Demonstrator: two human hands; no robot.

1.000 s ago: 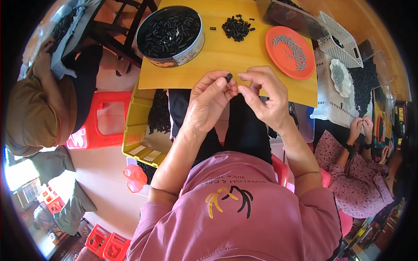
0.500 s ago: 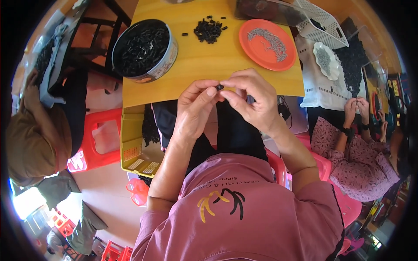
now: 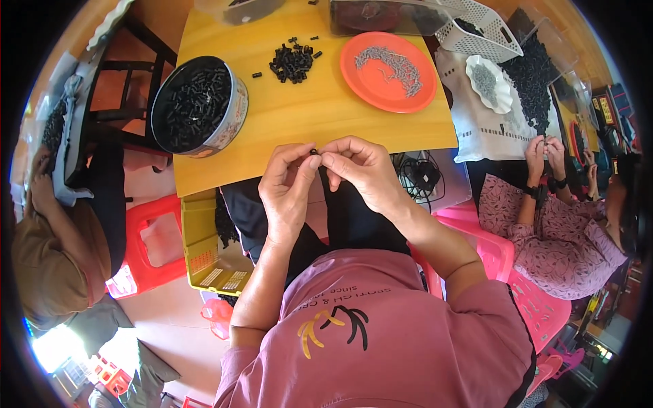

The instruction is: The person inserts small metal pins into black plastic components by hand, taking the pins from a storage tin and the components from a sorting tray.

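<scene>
In front of the table's near edge, my left hand point(image 3: 287, 189) pinches a small black plastic piece point(image 3: 313, 151) between thumb and fingertips. My right hand point(image 3: 366, 175) meets it there, thumb and forefinger pressed together against the piece's side; whatever they hold is too small to make out. Beyond my hands a loose pile of short black tubular pieces point(image 3: 292, 64) lies on the yellow table point(image 3: 306, 115). To its left stands a round tin point(image 3: 235, 112) full of similar pieces. On the right, an orange plate point(image 3: 371, 95) carries many thin grey pins point(image 3: 398, 68).
A clear plastic box point(image 3: 388, 19) and a white perforated basket point(image 3: 469, 41) stand at the back right. A scalloped white dish point(image 3: 503, 95) rests on a cloth-covered side table. Below the tabletop is a yellow crate point(image 3: 197, 238). Other people sit at left and right.
My hands have come slightly lower and left in the view, along with the black piece. The right thumb and forefinger have closed together beside it. The view itself has shifted.
</scene>
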